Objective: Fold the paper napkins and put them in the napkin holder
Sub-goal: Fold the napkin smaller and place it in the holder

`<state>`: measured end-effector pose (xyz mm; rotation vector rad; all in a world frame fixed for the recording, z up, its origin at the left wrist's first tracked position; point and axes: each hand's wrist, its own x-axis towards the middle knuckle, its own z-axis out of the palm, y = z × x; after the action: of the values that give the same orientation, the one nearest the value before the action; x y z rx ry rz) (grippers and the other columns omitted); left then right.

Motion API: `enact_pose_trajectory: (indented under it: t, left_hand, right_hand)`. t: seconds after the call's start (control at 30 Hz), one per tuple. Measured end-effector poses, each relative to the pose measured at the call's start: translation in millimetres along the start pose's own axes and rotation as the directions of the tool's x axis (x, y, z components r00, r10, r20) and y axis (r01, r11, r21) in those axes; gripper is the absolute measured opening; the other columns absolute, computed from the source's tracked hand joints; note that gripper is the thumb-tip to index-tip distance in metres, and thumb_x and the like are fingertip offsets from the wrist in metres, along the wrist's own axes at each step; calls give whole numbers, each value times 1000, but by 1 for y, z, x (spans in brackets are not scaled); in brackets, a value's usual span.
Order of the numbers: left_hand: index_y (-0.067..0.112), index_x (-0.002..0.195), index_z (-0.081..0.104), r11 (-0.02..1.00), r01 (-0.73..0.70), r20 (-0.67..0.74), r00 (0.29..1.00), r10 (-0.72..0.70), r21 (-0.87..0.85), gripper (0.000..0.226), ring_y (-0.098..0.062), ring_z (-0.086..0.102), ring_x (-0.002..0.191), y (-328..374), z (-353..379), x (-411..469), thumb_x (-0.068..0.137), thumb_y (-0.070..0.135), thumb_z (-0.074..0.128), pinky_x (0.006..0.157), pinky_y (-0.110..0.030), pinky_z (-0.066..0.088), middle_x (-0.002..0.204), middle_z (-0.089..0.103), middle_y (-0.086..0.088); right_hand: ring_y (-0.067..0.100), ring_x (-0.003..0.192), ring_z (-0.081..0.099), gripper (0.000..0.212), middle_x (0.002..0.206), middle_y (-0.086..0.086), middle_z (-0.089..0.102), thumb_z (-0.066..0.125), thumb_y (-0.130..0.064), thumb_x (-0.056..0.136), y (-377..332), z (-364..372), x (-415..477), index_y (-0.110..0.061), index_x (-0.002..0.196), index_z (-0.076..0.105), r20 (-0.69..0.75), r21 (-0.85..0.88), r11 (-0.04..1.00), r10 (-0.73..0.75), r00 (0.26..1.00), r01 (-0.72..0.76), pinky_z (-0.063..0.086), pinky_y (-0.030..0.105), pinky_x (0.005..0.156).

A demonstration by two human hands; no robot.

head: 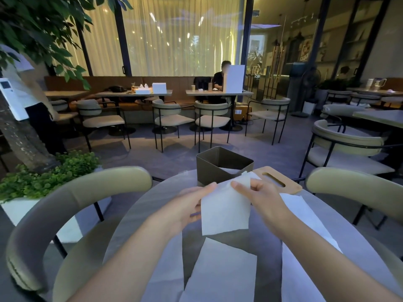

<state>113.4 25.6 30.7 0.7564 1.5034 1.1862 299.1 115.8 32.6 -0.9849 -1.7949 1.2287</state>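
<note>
Both hands hold one white paper napkin [224,211] up above the round table [152,199]. My left hand [192,203] pinches its left edge and my right hand [259,192] grips its upper right corner. Just behind it stands the dark square napkin holder [209,168], open at the top, with a bit of white napkin showing inside. Three more flat napkins lie on the table: one in front of me [222,271], one under my left forearm [168,269], one under my right forearm [305,216].
A wooden lid with a slot [281,179] lies right of the holder. Padded chairs stand at the table's left [72,203] and right [353,182]. A planter with green shrubs [43,177] is at the left. Other tables, chairs and a seated person are far behind.
</note>
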Motion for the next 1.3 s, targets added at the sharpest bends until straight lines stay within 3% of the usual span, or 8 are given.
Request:
enact_pose_trajectory:
  t: [0.17, 0.3, 0.5, 0.73, 0.83, 0.97, 1.17, 1.3]
  left_hand:
    - [27, 128, 68, 996, 89, 85, 993, -87, -20, 58, -21, 68, 121, 1, 0, -5, 85, 67, 67, 113, -42, 46, 122, 78, 1]
    - [16, 126, 72, 996, -34, 42, 998, 37, -80, 38, -34, 68, 122, 7, 4, -10, 95, 39, 71, 115, -51, 44, 123, 77, -13]
    - [15, 114, 76, 988, -147, -67, 987, 143, -57, 20, -31, 75, 108, 8, 7, -12, 94, 18, 74, 101, -48, 57, 109, 81, -12]
    - [17, 122, 75, 965, -190, 87, 974, 208, -183, 26, -20, 77, 105, 5, 0, -12, 99, 10, 64, 82, -30, 64, 116, 80, -7]
    - [20, 99, 81, 963, -232, 65, 968, 243, -139, 24, -17, 79, 94, 5, -1, -10, 99, 6, 61, 75, -25, 62, 107, 82, -5]
    - [23, 68, 68, 951, -307, -16, 951, 307, 32, 41, -20, 63, 77, 6, 0, -11, 97, 1, 50, 64, -24, 48, 83, 67, -6]
    - [25, 64, 61, 929, -368, -77, 926, 370, 50, 46, -31, 61, 88, 9, 4, -15, 96, -2, 43, 61, -32, 40, 97, 67, -12]
    - [23, 65, 63, 921, -384, -107, 915, 389, 63, 45, -28, 56, 86, 10, 6, -18, 95, -4, 42, 59, -29, 36, 96, 62, -9]
  right_hand:
    - [30, 101, 70, 27, 100, 9, 76, 73, -35, 90, -6, -4, -1, -9, 95, 76, -20, 78, 996, 36, 999, -35, 56, 56, 97]
    - [31, 102, 72, 27, 101, 9, 78, 75, -34, 88, -5, -2, -2, -8, 97, 77, 26, 110, 991, 68, 997, -71, 55, 57, 98]
    - [24, 102, 75, 15, 96, -4, 81, 75, -28, 89, -2, -2, -2, -18, 100, 77, 94, 169, 981, 77, 993, -92, 59, 48, 98]
    - [31, 113, 68, 21, 119, 8, 74, 62, -17, 99, -3, -7, -3, -15, 117, 74, 94, 148, 989, 18, 995, -32, 54, 55, 103]
    - [27, 106, 70, 20, 112, 5, 77, 61, -11, 101, -3, -10, -3, -12, 108, 79, 110, 139, 990, -34, 993, 18, 60, 42, 92]
    - [24, 99, 68, 32, 102, -8, 75, 51, -10, 105, -5, -13, -7, -10, 88, 78, 188, 150, 988, -68, 980, 40, 56, 21, 70]
    - [19, 99, 72, 26, 107, 1, 76, 58, -37, 89, -18, -13, -10, -22, 93, 79, 361, 353, 925, 1, 933, -138, 56, 26, 78]
    - [-5, 89, 65, 11, 99, -18, 77, 74, -28, 91, -14, -6, -10, -34, 89, 84, 196, 30, 995, -103, 975, 99, 51, 13, 76]
